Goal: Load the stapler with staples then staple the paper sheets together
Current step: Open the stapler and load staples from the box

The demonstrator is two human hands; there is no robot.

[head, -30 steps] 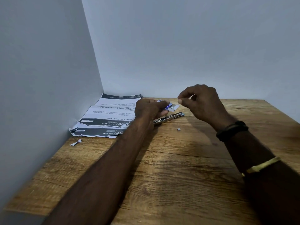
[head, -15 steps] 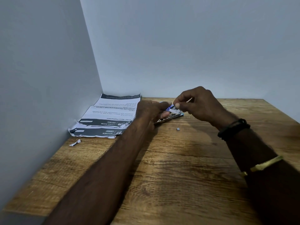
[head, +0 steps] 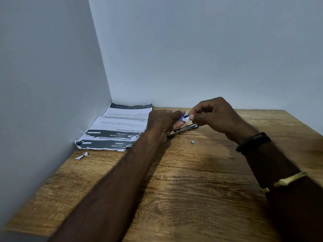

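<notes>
1. The loading step is judged to be in hand; a small blue-and-white staple box (head: pixel 184 117) is being held just above the table (head: pixel 192 189) by the left hand (head: pixel 162 121), whose fingers are being kept curled round it; the near end of the box is being pinched between thumb and forefinger of the right hand (head: pixel 215 116); whether a strip of staples is already being gripped there cannot be told, the spot being too small.
2. The stapler (head: pixel 183 130) is being left lying on the table directly beneath both hands, seemingly opened out with its metal channel showing; its left end is being hidden by the left hand, so whether it is being touched cannot be told.
3. The next move is judged to be a strip being drawn from the box and laid into the channel; a light, steady pinch is being called for, so that the strip is not being snapped; one hand is likely being needed to steady the stapler.
4. The paper sheets (head: pixel 118 130) are being kept in the corner against the left wall, just left of the stapler; they are being shown fanned and torn at the near edge, and are judged not yet stapled.
5. A small grey piece (head: pixel 192 142), possibly broken staples, is being left on the table near the stapler; a paper scrap (head: pixel 82 155) is lying close to the wall, near the sheets; a black band (head: pixel 253 143) and a gold bangle (head: pixel 290 179) are being worn on the right arm; nothing is being seen between the hands and the stapler.
</notes>
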